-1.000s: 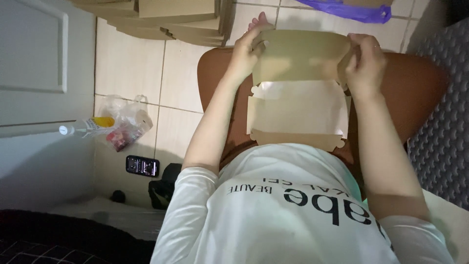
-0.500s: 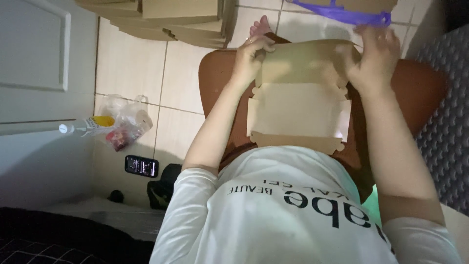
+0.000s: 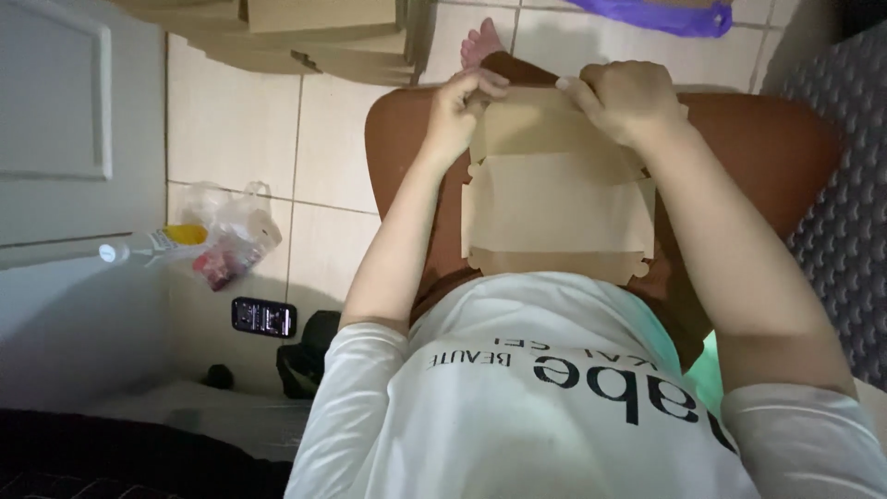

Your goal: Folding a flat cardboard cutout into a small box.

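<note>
1. The tiled floor (image 3: 231,139) fills the upper left and centre of the frame; a white door (image 3: 55,102) stands at the left edge.
2. The person sits with bare legs in the upper centre and right, and wears a white shirt (image 3: 554,407) with dark lettering in the lower centre.
3. A stack of flat brown cardboard sheets (image 3: 314,32) lies on the floor along the top edge, left of centre.
4. The flat cardboard box blank (image 3: 554,208) rests on the person's lap at centre right, its far flap raised.
5. The left hand (image 3: 462,102) grips the far flap's left corner, fingers clenched on the cardboard.
6. The right hand (image 3: 624,97) grips the same flap's right part, fingers closed over its edge.
7. A clear plastic bag (image 3: 231,236) with red and yellow contents lies at centre left.
8. A dark phone (image 3: 263,317) lies just below the bag.
</note>
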